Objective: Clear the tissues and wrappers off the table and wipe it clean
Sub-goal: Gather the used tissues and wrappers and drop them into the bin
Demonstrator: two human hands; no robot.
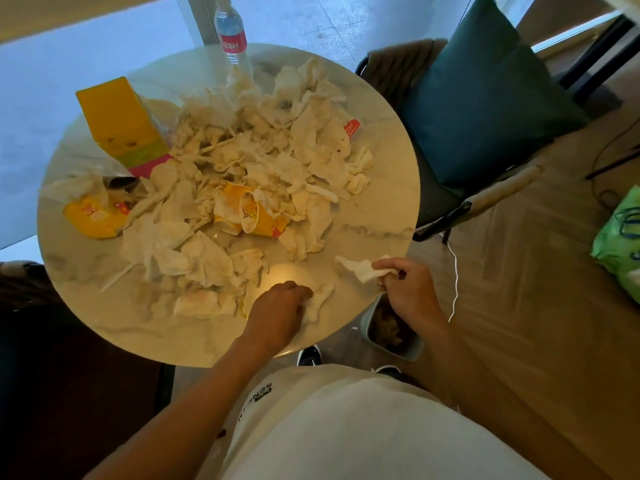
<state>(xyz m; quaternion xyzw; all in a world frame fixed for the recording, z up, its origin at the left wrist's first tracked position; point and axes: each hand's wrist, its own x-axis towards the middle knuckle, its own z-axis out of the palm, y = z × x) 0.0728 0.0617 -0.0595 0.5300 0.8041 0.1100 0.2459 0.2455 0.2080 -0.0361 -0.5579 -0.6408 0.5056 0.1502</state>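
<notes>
Our left hand (278, 308) pinches a crumpled tissue (320, 301) on the round marble desk (374, 233); our right hand (407, 284) pinches another tissue (360, 270) at the desk's edge, above a bin (393, 329). Tissues and yellow wrappers (256, 211) heap the desk's middle.

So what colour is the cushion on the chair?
Dark teal cushion, plain, seen in the head view.

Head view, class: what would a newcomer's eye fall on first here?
The heap of crumpled tissues covering the round table, with a yellow carton standing at its left. Near the front edge, the left hand presses on one tissue while the right hand lifts another above a bin.
</notes>
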